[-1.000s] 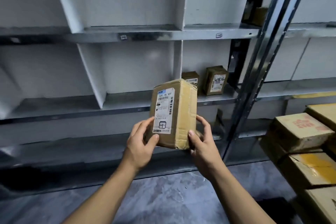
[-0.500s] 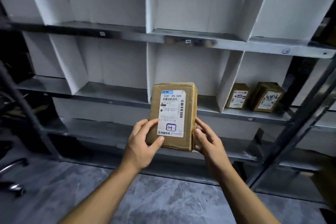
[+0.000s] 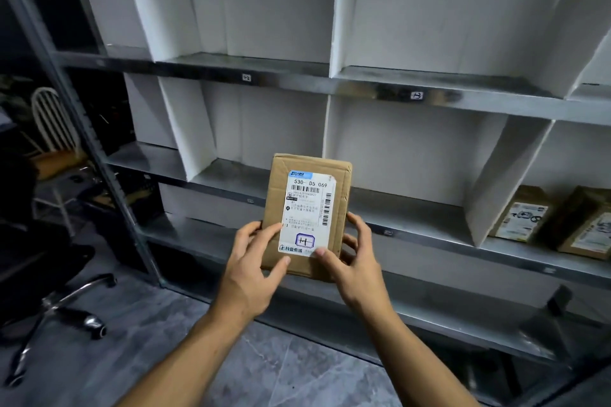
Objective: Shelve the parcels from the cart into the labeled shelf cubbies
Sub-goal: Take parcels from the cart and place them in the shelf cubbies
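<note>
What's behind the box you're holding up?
Behind the box are a grey metal shelf and a white divider. The box covers part of the shelf's front edge. The left hand and right hand grip its lower corners, with some fingers hidden behind it.

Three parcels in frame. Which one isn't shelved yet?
The parcel gripped by left hand and right hand; the other two sit in the far-right cubby.

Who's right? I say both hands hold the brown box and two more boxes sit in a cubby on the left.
Wrong side. The left hand and right hand hold the brown box, but the two other boxes sit in a cubby on the right in the head view.
</note>
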A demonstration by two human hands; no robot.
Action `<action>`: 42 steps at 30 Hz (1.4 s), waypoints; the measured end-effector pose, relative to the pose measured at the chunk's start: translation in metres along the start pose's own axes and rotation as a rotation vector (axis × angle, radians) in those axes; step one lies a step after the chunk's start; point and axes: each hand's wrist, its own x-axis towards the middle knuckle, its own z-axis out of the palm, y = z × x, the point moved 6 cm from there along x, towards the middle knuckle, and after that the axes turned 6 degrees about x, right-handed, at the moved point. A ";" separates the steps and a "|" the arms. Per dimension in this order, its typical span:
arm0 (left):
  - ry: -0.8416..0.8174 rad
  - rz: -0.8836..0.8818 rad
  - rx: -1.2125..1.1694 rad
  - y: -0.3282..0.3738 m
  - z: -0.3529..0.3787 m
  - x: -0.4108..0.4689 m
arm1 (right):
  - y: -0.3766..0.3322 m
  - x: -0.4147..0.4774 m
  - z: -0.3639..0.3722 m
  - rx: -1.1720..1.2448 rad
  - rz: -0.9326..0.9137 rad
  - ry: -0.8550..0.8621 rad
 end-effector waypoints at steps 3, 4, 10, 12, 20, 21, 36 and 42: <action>0.022 -0.010 0.046 -0.019 -0.001 0.030 | -0.002 0.039 0.020 0.015 -0.032 -0.021; 0.030 -0.019 0.055 -0.026 -0.001 0.038 | -0.003 0.051 0.027 0.026 -0.042 -0.028; 0.124 -0.052 0.078 -0.066 -0.018 0.085 | -0.008 0.123 0.080 0.062 -0.115 -0.101; 0.162 -0.072 0.084 -0.082 -0.035 0.097 | -0.014 0.143 0.105 0.074 -0.141 -0.141; 0.365 -0.187 0.277 -0.169 -0.145 0.129 | -0.046 0.210 0.243 0.132 -0.184 -0.241; 0.362 -0.191 0.325 -0.183 -0.160 0.132 | -0.051 0.216 0.264 0.141 -0.200 -0.258; 0.144 -0.090 0.794 -0.370 -0.382 0.284 | -0.152 0.343 0.529 0.287 -0.389 -0.148; 0.151 0.020 0.791 -0.411 -0.397 0.353 | -0.184 0.415 0.567 0.175 -0.415 -0.005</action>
